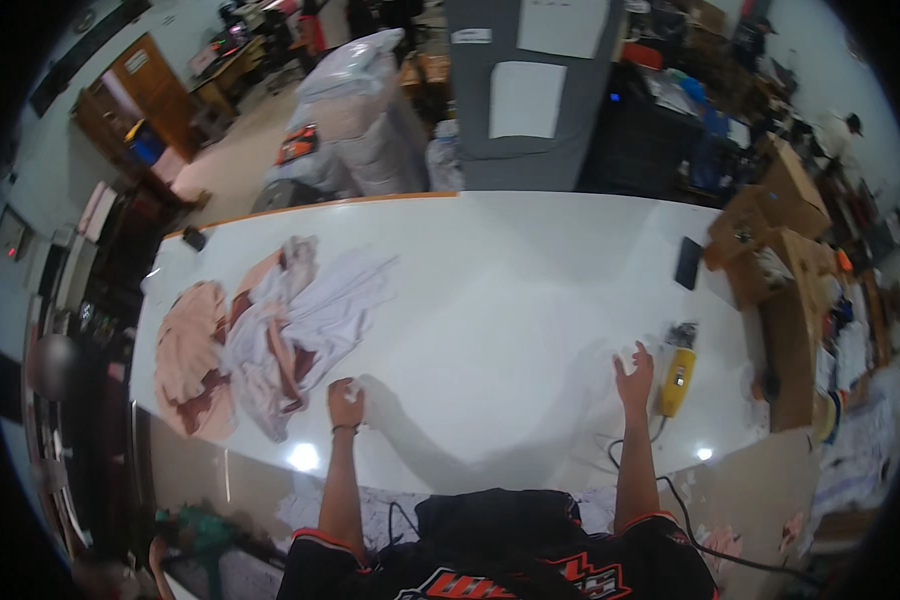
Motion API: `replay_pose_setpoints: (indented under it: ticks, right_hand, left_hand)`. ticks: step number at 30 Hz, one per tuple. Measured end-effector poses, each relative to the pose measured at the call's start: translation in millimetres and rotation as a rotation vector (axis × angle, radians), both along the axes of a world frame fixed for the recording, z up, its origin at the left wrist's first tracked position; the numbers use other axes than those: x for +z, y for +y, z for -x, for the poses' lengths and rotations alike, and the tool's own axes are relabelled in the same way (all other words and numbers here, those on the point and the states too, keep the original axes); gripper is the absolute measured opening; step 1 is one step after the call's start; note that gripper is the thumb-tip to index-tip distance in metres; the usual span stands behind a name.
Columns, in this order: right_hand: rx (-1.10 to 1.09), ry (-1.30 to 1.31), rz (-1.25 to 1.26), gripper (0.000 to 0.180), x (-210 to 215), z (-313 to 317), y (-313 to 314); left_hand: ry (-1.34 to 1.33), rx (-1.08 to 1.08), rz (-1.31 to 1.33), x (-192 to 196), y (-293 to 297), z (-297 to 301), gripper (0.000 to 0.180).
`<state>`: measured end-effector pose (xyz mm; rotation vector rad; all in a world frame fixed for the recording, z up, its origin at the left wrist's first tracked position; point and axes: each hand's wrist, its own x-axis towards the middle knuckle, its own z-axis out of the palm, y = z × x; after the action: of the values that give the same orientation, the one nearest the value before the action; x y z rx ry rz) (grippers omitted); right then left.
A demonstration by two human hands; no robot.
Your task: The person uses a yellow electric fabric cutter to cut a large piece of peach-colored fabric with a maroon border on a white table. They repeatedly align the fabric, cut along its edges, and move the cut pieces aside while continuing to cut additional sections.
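Observation:
My left hand [346, 402] hovers over the white table [490, 330] with its fingers curled in; nothing shows in them. Just beside it, to the left, lies a crumpled pile of white cloth [335, 300] mixed with peach and dark reddish-brown pieces. A peach cloth piece [195, 325] spreads at the pile's left side. My right hand [634, 378] is open on the right, fingers apart and holding nothing. Close to its right lies a yellow corded power tool [679, 383] with a dark metallic head, resting on the table.
A black phone [687, 263] lies near the far right corner. Open cardboard boxes [790, 330] stand along the right edge. The tool's black cord [680, 500] drops over the near edge. A small dark object [194, 238] sits at the far left corner. Wrapped bundles [355, 130] are stacked beyond the table.

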<state>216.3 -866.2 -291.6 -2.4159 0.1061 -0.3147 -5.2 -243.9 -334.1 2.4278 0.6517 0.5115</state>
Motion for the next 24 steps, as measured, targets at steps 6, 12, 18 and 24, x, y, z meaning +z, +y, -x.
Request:
replay_pose_setpoints:
  ticks: [6, 12, 18, 24]
  right_hand:
    - [0.370, -0.003, 0.271, 0.032, -46, 26, 81]
    - [0.853, 0.834, 0.570, 0.028, -15, 94, 48]
    - [1.143, 1.389, 0.723, 0.054, 7, 179, -25]
    - [0.659, 1.006, 0.354, 0.052, 57, 168, 22]
  left_hand:
    - [0.042, 0.021, -0.099, 9, 8, -18, 0.051]
    - [0.194, 0.268, -0.246, 29, 24, -33, 0.073]
    - [0.282, 0.417, -0.056, 27, 59, -49, 0.083]
    - [0.238, 0.799, -0.498, 35, 69, -54, 0.066]
